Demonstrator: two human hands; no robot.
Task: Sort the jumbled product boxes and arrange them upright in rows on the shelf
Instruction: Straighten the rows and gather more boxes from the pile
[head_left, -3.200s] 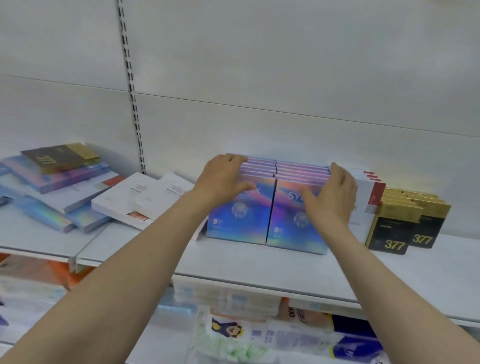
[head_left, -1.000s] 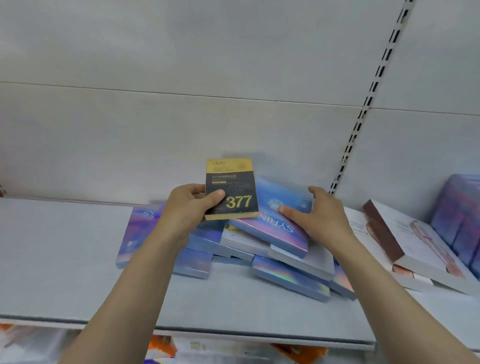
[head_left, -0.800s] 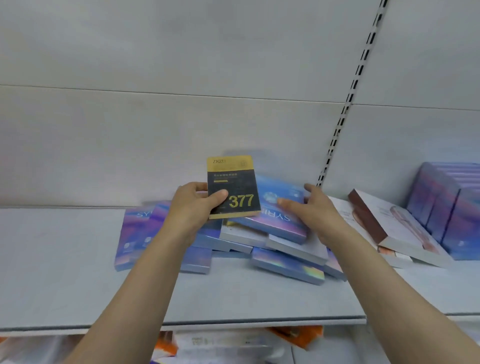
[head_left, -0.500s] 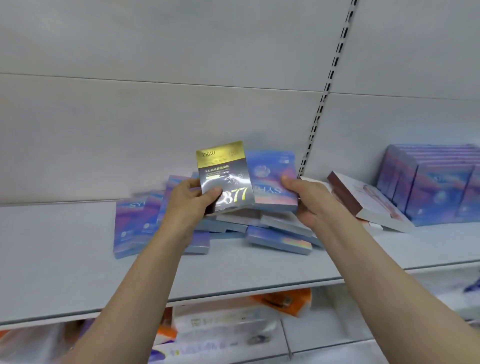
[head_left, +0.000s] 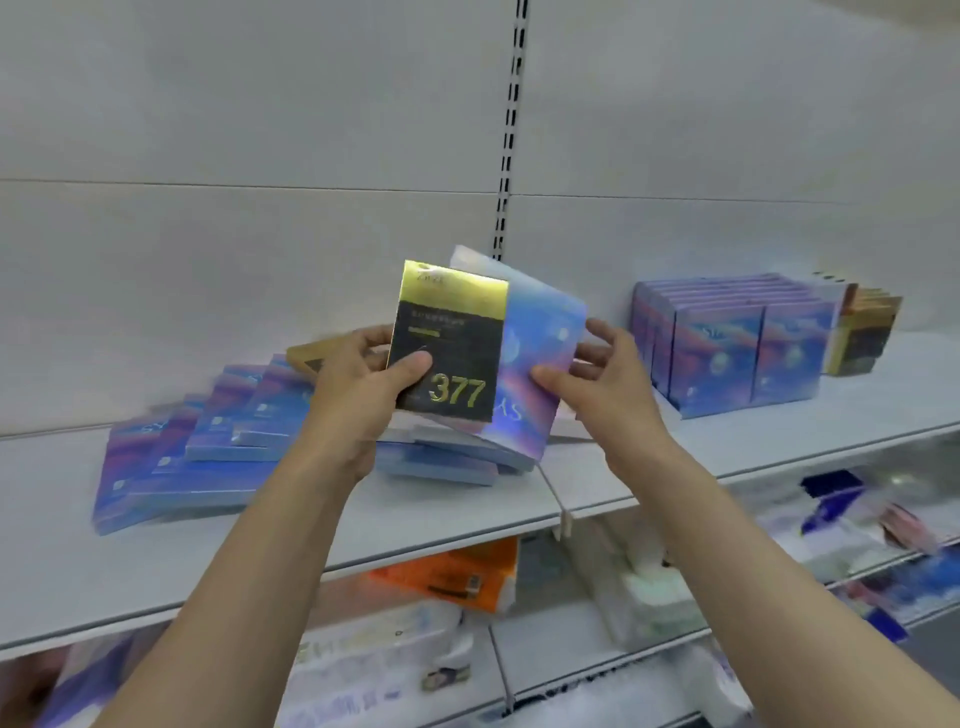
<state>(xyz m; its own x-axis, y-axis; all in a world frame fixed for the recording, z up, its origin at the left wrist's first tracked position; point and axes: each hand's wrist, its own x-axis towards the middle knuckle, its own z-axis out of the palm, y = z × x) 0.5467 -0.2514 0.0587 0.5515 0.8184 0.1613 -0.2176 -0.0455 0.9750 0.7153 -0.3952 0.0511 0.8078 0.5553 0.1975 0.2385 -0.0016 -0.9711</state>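
My left hand (head_left: 363, 384) grips a black and gold box marked 377 (head_left: 449, 343), held upright above the shelf. Behind it, my right hand (head_left: 602, 384) holds a holographic blue-purple box (head_left: 540, 364) by its right edge, lifted and tilted. Below both lies a jumbled pile of holographic boxes (head_left: 208, 441), flat and overlapping on the white shelf (head_left: 467, 514). To the right stands a tidy upright row of holographic boxes (head_left: 743, 348), and beyond it upright black and gold boxes (head_left: 862, 332).
A gold-edged box (head_left: 317, 353) lies in the pile behind my left hand. A slotted upright (head_left: 511, 130) runs up the back wall. Lower shelves hold packets, among them an orange one (head_left: 457, 577) and blue ones (head_left: 831, 504).
Both hands have raised their boxes off the pile; the holographic box has tipped from flat toward upright. The view has swung right, bringing the upright rows further in.
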